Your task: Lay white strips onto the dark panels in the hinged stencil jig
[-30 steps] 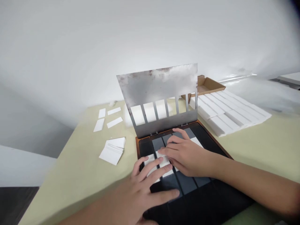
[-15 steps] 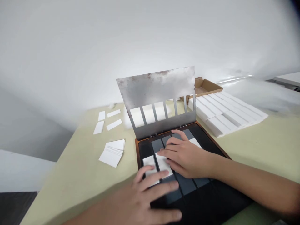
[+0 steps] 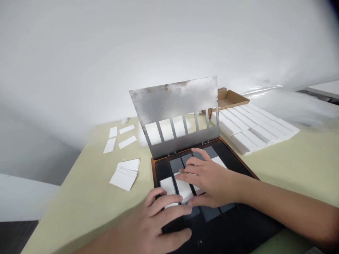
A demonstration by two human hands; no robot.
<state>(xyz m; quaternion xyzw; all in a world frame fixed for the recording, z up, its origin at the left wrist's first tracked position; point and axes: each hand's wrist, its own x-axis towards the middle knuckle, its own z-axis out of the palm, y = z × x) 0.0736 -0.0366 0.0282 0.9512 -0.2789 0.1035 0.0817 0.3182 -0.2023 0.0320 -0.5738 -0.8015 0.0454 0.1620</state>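
- Nearest the camera, a person's left hand (image 3: pixel 159 220) reaches over a black board (image 3: pixel 222 229), fingers spread and relaxed, clasping nothing; its fingertips sit at the lower ends of two white pieces.
- Opposite, the right hand (image 3: pixel 209 180) arches over the board with fingers bent and parted; whether it pinches anything cannot be told.
- Between the two hands lies the central white piece (image 3: pixel 184 188), flat on the board, right-hand fingertips at its left side, the thumb near its lower right corner, left-hand fingertips by its lower end.
- The piece looks light and fairly stiff, like card, and would probably slide easily under a fingertip; its edges and corners could likely dent or smudge, so a light hold along the long sides seems the safest.
- Just left of it, the left-hand white piece (image 3: pixel 167 185) lies parallel, its lower end partly hidden by fingers.
- Off the board's left side, a fanned pile of cards (image 3: pixel 124 178) rests on the pale table (image 3: pixel 87 176).
- Behind the hands, a stained metal plate (image 3: pixel 174 100) with a row of windows stands raised on hinges at the board's far edge.
- To the right are white stacks (image 3: pixel 254 139) and, beyond, a cardboard tray (image 3: pixel 238 97).
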